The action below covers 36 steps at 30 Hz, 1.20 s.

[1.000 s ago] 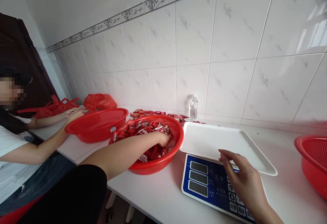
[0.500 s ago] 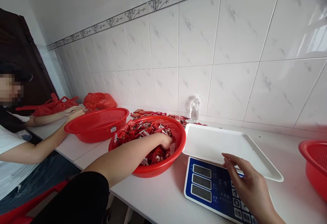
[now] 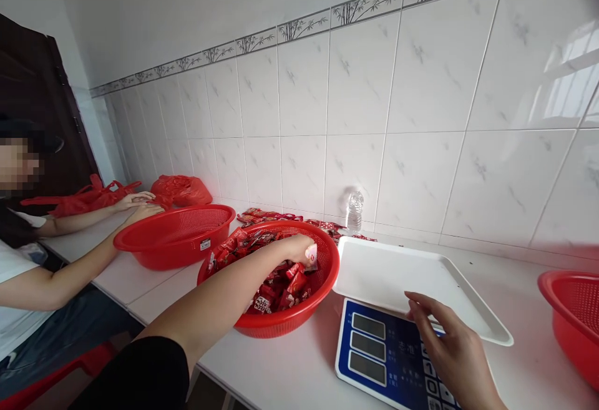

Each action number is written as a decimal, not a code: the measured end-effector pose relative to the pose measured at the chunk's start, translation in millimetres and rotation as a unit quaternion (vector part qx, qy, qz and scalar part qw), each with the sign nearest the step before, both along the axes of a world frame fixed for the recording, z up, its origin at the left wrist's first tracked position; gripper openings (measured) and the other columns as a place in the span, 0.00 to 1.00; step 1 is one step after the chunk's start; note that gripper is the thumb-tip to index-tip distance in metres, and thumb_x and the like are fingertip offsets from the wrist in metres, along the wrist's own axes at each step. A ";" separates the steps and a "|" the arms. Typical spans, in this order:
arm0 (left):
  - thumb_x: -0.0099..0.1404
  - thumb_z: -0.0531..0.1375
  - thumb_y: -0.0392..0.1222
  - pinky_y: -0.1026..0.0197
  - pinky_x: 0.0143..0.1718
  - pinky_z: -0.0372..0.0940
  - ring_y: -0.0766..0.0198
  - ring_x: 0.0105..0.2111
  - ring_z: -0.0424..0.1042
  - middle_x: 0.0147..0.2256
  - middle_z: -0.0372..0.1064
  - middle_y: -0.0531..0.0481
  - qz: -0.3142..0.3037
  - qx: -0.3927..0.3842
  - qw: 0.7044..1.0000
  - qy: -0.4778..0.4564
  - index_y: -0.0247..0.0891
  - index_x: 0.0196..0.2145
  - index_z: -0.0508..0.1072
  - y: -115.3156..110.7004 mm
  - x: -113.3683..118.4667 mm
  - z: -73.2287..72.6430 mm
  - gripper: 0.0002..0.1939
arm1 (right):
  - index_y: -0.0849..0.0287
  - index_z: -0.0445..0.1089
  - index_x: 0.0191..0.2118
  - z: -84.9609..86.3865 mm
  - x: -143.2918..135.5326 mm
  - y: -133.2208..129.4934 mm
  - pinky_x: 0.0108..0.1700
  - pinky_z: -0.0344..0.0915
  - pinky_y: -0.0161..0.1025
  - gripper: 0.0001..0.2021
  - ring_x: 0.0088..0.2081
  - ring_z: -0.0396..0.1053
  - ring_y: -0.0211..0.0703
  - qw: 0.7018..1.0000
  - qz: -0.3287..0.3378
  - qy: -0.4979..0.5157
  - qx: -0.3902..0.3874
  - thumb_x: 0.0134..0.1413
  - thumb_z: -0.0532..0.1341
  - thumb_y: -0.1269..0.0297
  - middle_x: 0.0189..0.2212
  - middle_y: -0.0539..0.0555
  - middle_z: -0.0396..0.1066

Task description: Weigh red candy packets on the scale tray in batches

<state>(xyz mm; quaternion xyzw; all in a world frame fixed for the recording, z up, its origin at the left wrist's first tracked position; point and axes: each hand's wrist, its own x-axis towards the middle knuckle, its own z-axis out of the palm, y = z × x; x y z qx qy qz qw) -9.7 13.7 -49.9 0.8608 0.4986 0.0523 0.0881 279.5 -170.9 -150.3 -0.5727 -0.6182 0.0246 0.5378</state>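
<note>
My left hand [image 3: 299, 249] is at the right side of a red perforated plastic basket [image 3: 334, 279], its fingers closed on a small packet [image 3: 311, 256] with a pale pink and white face. Below it, the basket holds many small shiny red packets [image 3: 264, 301]. Over the keypad of a blue and white digital scale [image 3: 365, 341] hovers my right hand [image 3: 452, 341]. Its fingers are loosely bent, with thumb and index tips close but apart and nothing visible between them. The scale's white tray [image 3: 393, 269] lies just beyond and holds nothing.
More red packets [image 3: 269, 215] lie along the tiled wall, near a clear plastic bottle [image 3: 355, 211]. Red baskets stand left [image 3: 173, 248] and right [image 3: 566, 322]. A co-worker's hands [image 3: 145, 207] are beside red plastic bags [image 3: 180, 190] at the far left.
My left hand has risen out of the packets, and a pale packet now shows in its fingers. My right hand stays over the scale. The view has shifted slightly.
</note>
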 end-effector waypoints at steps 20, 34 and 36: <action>0.52 0.65 0.49 0.65 0.28 0.62 0.62 0.32 0.70 0.31 0.70 0.54 -0.003 0.054 0.964 -0.259 0.38 0.33 0.66 -15.9 53.3 31.7 0.16 | 0.52 0.74 0.42 -1.5 -2.0 7.4 0.26 0.71 0.34 0.16 0.32 0.75 0.44 0.999 0.029 0.038 0.018 0.59 0.55 0.51 0.33 0.54 0.76; 0.62 0.58 0.43 0.62 0.32 0.71 0.62 0.37 0.73 0.47 0.68 0.44 -0.039 -0.033 0.970 -0.237 0.39 0.52 0.63 -5.6 80.1 11.3 0.21 | 0.55 0.64 0.57 13.8 -7.3 4.5 0.27 0.69 0.35 0.21 0.39 0.73 0.45 0.996 0.002 0.070 0.053 0.62 0.53 0.53 0.45 0.59 0.73; 0.63 0.57 0.43 0.59 0.41 0.69 0.59 0.43 0.72 0.46 0.69 0.44 -0.017 0.015 0.984 -0.179 0.38 0.50 0.65 3.2 58.9 10.5 0.18 | 0.52 0.53 0.64 13.8 -7.1 3.7 0.26 0.68 0.34 0.27 0.41 0.72 0.45 0.992 -0.020 0.098 0.080 0.61 0.54 0.54 0.52 0.60 0.69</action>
